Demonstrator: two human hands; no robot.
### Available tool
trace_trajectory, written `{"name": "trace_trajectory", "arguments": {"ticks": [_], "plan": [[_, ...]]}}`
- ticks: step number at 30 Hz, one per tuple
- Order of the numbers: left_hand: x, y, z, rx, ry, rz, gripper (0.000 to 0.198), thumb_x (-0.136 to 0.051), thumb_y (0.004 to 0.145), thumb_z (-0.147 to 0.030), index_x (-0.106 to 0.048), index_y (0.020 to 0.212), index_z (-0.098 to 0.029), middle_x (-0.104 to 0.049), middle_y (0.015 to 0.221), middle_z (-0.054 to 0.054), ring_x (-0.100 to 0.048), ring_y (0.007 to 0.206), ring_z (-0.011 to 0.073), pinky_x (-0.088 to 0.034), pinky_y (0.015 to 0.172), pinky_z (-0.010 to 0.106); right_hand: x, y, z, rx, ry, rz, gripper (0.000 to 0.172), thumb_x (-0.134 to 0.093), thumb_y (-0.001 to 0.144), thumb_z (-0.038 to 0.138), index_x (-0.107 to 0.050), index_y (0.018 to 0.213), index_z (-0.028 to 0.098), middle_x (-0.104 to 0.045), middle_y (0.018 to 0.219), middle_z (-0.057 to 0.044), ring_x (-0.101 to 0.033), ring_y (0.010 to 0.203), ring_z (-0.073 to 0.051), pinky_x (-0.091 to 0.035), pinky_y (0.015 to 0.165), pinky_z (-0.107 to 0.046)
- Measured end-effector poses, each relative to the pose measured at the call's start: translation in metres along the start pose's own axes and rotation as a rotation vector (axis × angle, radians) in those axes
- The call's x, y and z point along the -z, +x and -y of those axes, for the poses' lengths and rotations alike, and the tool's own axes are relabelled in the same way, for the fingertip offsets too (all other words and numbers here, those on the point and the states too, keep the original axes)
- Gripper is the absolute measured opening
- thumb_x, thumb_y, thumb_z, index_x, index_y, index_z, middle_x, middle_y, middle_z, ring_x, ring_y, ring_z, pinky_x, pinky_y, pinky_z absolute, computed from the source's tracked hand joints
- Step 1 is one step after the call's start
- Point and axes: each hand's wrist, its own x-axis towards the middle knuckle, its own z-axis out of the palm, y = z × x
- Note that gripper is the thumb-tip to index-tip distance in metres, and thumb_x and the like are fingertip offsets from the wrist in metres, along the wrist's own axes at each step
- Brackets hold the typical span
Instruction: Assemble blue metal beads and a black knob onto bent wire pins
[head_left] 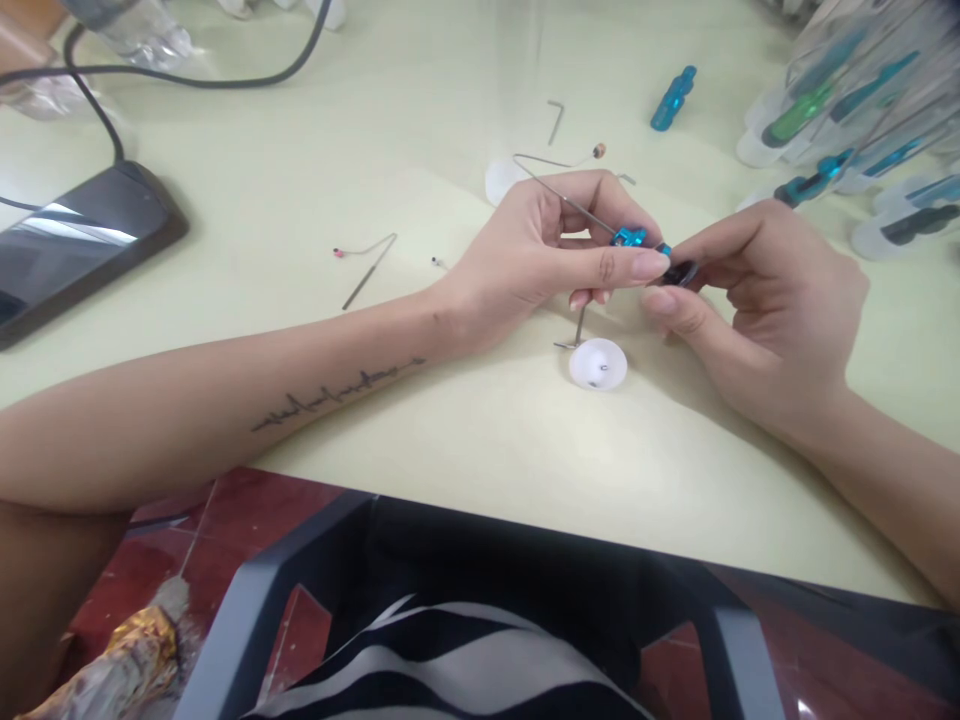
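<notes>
My left grip (555,255) was clenched on a bent wire (559,195) that carried a small blue fitting (628,237) at its end, thumb and forefinger pressed along it. My right grip (765,300) met it from the other side, pinching a small dark piece (681,272) against the fitting. What that piece was I could not tell, since the fingertips covered most of it. Both hands sat just above the counter (450,430), my left forearm resting on it. Directly below them lay a white disc (598,363) with a short metal pin (576,330) just beside it. Further left lay a second wire (367,265), and at the far left a dark phone (75,245) with its cable (187,80). Behind the hands lay a hex key (555,120) and a blue handle (673,98), with blue and green tools (847,110) in clear holders at the far right.
</notes>
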Motion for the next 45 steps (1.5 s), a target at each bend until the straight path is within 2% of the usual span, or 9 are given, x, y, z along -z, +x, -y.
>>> {"name": "trace_trajectory", "arguments": {"ticks": [2,8,13,16,23,32,37,40,45], "plan": [[-0.0005,-0.0002,0.0001,-0.016,-0.016,0.009,0.01,-0.067,0.079,-0.017,-0.059,0.083,-0.012,-0.054,0.067,-0.004,-0.048,0.056,0.0013,-0.039,0.052,0.015,0.0015,-0.0002,0.0035,-0.026,-0.034,0.04,0.018,-0.059,0.088,0.037,-0.059,0.082,0.021,-0.059,0.067,0.004,-0.056,0.057,-0.009,-0.042,0.053,-0.027],[-0.0016,0.0001,-0.0005,-0.017,-0.006,0.016,0.012,-0.07,0.076,-0.016,-0.059,0.08,-0.012,-0.058,0.071,-0.002,-0.051,0.057,0.0018,-0.039,0.052,0.016,0.0046,-0.0002,0.0085,-0.028,-0.007,0.112,0.038,-0.037,0.098,0.033,-0.059,0.071,0.02,-0.061,0.065,0.003,-0.056,0.053,-0.007,-0.042,0.05,-0.025],[-0.0014,0.0001,-0.0019,-0.003,-0.03,0.011,0.011,-0.068,0.078,-0.017,-0.059,0.081,-0.012,-0.052,0.063,-0.004,-0.049,0.055,0.0022,-0.039,0.051,0.016,0.0027,0.0012,0.0054,-0.04,-0.015,0.094,0.025,-0.053,0.09,0.044,-0.061,0.086,0.02,-0.061,0.068,0.002,-0.056,0.056,-0.009,-0.041,0.052,-0.027],[-0.0011,-0.0002,-0.0023,0.009,-0.031,0.024,0.011,-0.068,0.078,-0.016,-0.059,0.083,-0.012,-0.053,0.065,-0.004,-0.049,0.056,0.0022,-0.039,0.052,0.016,0.0021,0.0016,0.0061,-0.021,-0.049,0.08,0.021,-0.058,0.088,0.04,-0.06,0.084,0.02,-0.06,0.066,0.003,-0.055,0.055,-0.008,-0.041,0.052,-0.026],[-0.001,-0.0006,-0.0014,-0.005,-0.008,0.024,0.012,-0.069,0.078,-0.017,-0.06,0.083,-0.012,-0.054,0.067,-0.003,-0.049,0.057,0.0022,-0.038,0.052,0.016,0.0044,0.0001,0.0073,-0.036,0.011,0.126,0.036,-0.038,0.098,0.034,-0.06,0.073,0.02,-0.061,0.065,0.002,-0.057,0.055,-0.008,-0.042,0.051,-0.025],[-0.0003,-0.0007,-0.0016,0.023,0.015,0.019,0.013,-0.068,0.079,-0.022,-0.059,0.084,-0.014,-0.051,0.066,-0.004,-0.049,0.059,0.0025,-0.039,0.054,0.017,0.003,0.0009,0.0043,-0.051,-0.01,0.093,0.018,-0.058,0.087,0.04,-0.058,0.088,0.022,-0.06,0.069,0.004,-0.055,0.056,-0.01,-0.041,0.052,-0.027],[-0.0008,-0.0004,-0.0002,0.001,-0.015,0.007,0.012,-0.068,0.079,-0.021,-0.059,0.084,-0.014,-0.048,0.063,-0.005,-0.048,0.057,0.0026,-0.039,0.053,0.016,0.0009,0.0012,0.0016,0.02,-0.001,0.037,0.019,-0.067,0.081,0.037,-0.056,0.09,0.024,-0.057,0.069,0.006,-0.056,0.059,-0.01,-0.045,0.055,-0.027],[-0.0008,-0.0002,-0.0005,0.004,-0.022,0.018,0.014,-0.07,0.078,-0.022,-0.06,0.083,-0.014,-0.05,0.064,-0.004,-0.048,0.056,0.003,-0.038,0.051,0.017,0.0022,0.0011,0.005,-0.021,-0.03,0.074,0.016,-0.057,0.088,0.037,-0.057,0.083,0.023,-0.059,0.065,0.005,-0.055,0.054,-0.009,-0.042,0.051,-0.026],[0.0012,0.0009,0.001,-0.013,-0.012,0.05,0.015,-0.071,0.077,-0.022,-0.061,0.083,-0.013,-0.056,0.07,-0.001,-0.048,0.058,0.0038,-0.037,0.054,0.021,0.0043,0.0011,0.0095,-0.043,-0.002,0.153,0.035,-0.038,0.098,0.033,-0.055,0.07,0.022,-0.059,0.06,0.005,-0.056,0.052,-0.007,-0.042,0.05,-0.023]]}}
